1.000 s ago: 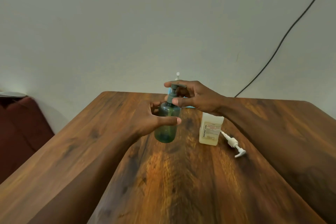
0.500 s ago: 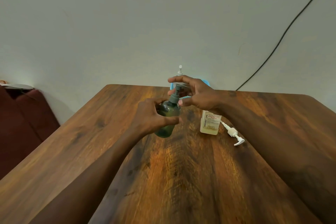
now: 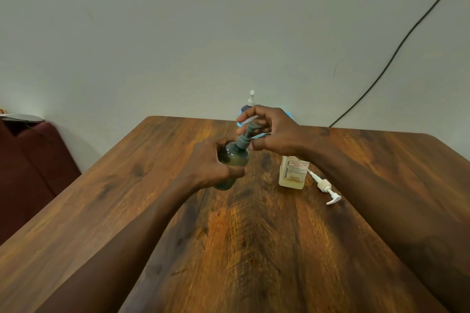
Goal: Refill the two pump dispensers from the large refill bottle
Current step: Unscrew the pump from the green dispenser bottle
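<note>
Right hand (image 3: 273, 132) fingers pinch grey pump head (image 3: 246, 138); left hand (image 3: 212, 164) wraps green dispenser (image 3: 232, 162), tilted above table (image 3: 254, 236). Square bottle (image 3: 292, 171) open, loose pump (image 3: 325, 187) beside. Blue bottle (image 3: 248, 109) behind, mostly hidden, probably the refill.

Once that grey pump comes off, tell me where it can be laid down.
Bare table runs wide between the forearms, nearer than the green bottle, and left of the left hand. It is crowded around the clear bottle and white pump under the right hand.
</note>
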